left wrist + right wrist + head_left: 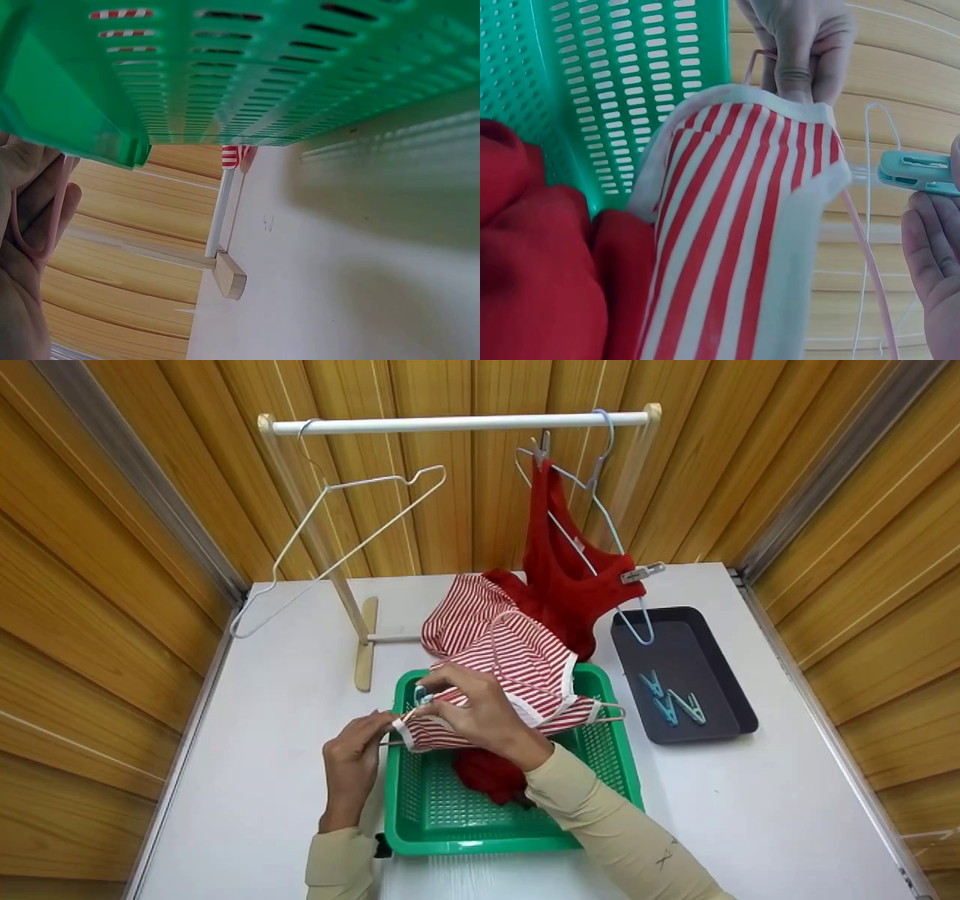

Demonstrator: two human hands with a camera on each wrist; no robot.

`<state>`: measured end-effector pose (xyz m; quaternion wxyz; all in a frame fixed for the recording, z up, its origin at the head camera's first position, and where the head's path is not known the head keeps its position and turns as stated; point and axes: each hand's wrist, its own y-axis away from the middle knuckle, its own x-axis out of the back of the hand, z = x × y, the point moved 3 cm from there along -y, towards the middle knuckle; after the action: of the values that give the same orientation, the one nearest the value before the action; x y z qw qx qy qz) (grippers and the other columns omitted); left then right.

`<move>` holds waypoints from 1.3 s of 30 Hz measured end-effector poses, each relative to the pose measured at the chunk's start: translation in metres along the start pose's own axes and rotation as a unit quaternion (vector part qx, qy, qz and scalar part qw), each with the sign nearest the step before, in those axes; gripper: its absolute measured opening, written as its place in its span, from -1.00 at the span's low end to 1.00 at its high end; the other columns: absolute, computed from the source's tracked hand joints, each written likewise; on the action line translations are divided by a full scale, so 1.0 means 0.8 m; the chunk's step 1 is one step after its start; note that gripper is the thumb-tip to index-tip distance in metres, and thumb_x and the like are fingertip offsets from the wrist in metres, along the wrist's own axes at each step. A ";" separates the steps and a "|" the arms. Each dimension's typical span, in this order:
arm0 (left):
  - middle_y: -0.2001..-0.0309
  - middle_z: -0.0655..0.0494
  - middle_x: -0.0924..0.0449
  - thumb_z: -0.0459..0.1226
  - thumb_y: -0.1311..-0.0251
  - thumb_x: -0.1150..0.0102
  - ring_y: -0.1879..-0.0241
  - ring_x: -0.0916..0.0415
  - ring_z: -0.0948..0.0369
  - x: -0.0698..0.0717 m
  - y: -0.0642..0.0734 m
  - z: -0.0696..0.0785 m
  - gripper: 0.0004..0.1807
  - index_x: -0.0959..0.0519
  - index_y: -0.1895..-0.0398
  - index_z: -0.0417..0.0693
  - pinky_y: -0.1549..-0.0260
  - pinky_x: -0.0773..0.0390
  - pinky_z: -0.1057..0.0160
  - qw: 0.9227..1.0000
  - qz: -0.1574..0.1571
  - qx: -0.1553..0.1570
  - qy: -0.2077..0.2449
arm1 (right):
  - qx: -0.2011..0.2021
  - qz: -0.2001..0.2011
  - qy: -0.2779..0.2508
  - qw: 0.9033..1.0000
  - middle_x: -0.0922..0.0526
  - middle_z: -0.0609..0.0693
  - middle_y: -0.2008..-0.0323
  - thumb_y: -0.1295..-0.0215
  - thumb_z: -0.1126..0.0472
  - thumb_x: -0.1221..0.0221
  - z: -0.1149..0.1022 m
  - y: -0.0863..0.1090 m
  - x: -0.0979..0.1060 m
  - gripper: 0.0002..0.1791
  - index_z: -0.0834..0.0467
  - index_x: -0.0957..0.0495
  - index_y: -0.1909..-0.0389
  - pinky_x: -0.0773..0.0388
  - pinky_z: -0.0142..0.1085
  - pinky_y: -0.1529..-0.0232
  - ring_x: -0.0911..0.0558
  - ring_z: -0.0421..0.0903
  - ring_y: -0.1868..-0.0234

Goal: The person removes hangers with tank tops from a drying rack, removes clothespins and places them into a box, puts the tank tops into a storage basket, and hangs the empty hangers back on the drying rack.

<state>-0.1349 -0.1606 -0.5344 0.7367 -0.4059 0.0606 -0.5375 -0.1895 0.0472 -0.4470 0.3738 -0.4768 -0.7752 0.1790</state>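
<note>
Head view shows the left hand (354,761) gripping the hanger (871,262) inside the striped top (532,649), the right hand (484,711) pinching a peg (911,169) not yet clipped, a red top (555,592) pegged up beyond them, and red cloth (487,772) unhung in the basket (480,846) below.

The place looked like a small booth set up for laundry, though whether it stood in a home could not be told. Wood-look panels (90,585) enclosed a white table (270,787), with a rack (465,424) of hangers (367,481) at upper centre and clothes (540,652) over a basket (480,847) below.
</note>
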 end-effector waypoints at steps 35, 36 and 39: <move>0.15 0.04 -0.83 -0.68 -0.13 -0.38 0.13 -0.80 -0.02 0.001 0.003 -0.001 -0.71 -0.82 0.14 -0.28 -0.11 -0.61 0.38 1.000 0.000 0.009 -0.005 | -0.075 0.086 0.012 0.993 -0.78 -0.01 0.09 -0.14 0.35 -0.58 0.009 0.038 0.082 -0.57 0.20 -0.70 -0.03 -0.74 -0.13 -0.04 -0.75 0.01 0.07; 0.16 0.05 -0.84 -0.68 -0.14 -0.38 0.13 -0.80 -0.02 0.001 0.003 -0.001 -0.71 -0.82 0.14 -0.27 -0.11 -0.61 0.38 1.000 0.001 0.008 -0.006 | -0.079 0.091 0.014 0.993 -0.78 0.01 0.09 -0.12 0.37 -0.58 0.010 0.039 0.085 -0.56 0.21 -0.70 -0.03 -0.75 -0.13 -0.04 -0.75 0.02 0.08; 0.15 0.05 -0.84 -0.67 -0.14 -0.38 0.13 -0.80 -0.02 0.000 0.003 -0.001 -0.71 -0.82 0.13 -0.28 -0.11 -0.61 0.38 1.000 0.002 0.006 -0.005 | -0.094 0.111 0.017 0.989 -0.78 0.10 0.12 -0.05 0.47 -0.58 0.011 0.041 0.094 -0.54 0.30 -0.69 0.00 -0.75 -0.12 -0.03 -0.75 0.09 0.09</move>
<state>-0.1339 -0.1612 -0.5365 0.7405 -0.4037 0.0545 -0.5345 -0.1962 0.1291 -0.4430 0.3186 -0.5958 -0.7243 0.1375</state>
